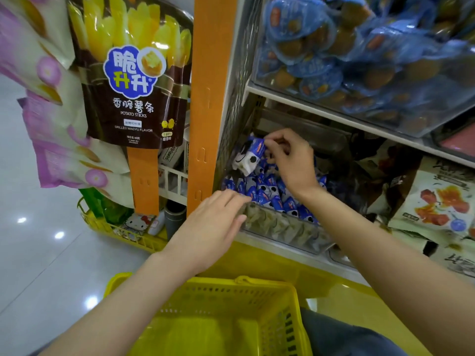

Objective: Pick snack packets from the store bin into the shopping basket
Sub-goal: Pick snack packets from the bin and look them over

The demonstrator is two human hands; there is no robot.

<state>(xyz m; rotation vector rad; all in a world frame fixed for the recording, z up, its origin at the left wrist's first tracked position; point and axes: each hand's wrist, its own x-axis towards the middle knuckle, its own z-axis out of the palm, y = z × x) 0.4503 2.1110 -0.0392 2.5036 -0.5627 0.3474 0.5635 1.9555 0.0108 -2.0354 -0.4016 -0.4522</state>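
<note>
Head view: right hand (290, 160) pinches a small blue-white snack packet (250, 156) above the store bin (282, 229), left hand (213, 227) spread at its rim; packet looks light, crinkly, slippery, best gripped at its sealed edge, with the shopping basket (231, 301) below.

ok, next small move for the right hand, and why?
Probably carry the blue-and-white snack packet down into the yellow plastic basket: the right hand pinches it lifted above the pile in the clear plastic bin, and the basket sits open directly below.
</note>
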